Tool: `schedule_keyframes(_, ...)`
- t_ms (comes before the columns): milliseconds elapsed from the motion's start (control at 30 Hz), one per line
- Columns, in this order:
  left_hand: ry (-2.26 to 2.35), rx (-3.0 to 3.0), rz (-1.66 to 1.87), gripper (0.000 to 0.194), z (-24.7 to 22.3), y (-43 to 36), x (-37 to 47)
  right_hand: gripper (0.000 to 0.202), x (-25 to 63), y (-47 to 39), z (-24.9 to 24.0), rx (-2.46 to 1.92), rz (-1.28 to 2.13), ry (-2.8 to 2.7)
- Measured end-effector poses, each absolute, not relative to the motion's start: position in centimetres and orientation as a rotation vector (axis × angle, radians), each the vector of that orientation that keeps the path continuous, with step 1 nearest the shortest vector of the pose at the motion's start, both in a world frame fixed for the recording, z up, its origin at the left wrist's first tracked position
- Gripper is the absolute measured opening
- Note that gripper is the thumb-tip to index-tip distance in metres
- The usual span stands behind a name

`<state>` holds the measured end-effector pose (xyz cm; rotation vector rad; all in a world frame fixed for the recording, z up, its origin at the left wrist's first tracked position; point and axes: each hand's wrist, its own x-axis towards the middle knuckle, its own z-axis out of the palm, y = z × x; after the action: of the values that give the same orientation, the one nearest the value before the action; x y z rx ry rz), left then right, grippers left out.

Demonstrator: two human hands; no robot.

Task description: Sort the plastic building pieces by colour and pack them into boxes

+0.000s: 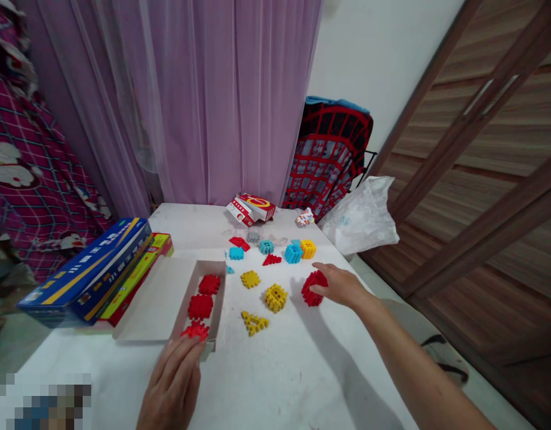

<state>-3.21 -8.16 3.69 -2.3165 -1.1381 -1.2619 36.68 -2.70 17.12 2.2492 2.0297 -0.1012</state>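
My right hand (331, 283) is closed around a red stack of toothed interlocking plastic blocks (311, 290), on the right part of the table. My left hand (177, 370) is at the near end of a white open box (219, 304), its fingers closed over a red toothed block (195, 330); the thumb is hidden. Two more red block sets, a middle one (200, 307) and a far one (209, 284), lie in a row inside the box. Between my hands are a yellow block cube (276, 297), a yellow triangular piece (254, 323) and a flat yellow square (251, 279).
Blue block cubes (294, 254), a yellow stack (308, 249) and small red pieces (239, 243) lie farther back. A red carton (252, 209) sits at the far edge. Stacked blue boxes (91, 272) stand left. A white plastic bag (365, 218) hangs beyond the right edge.
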Motion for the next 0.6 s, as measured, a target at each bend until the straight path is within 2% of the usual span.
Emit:
schedule_keyframes(300,-1.117,-2.296,-1.276,0.033,4.0,-8.0,-3.0,0.050,34.6,-2.8,16.8,2.348,-0.045,1.857)
schedule_keyframes(600,-1.161,-2.313,-1.218,0.033,4.2,-8.5,-3.0,0.054,36.3,-2.6,16.3,2.384,-0.114,1.911)
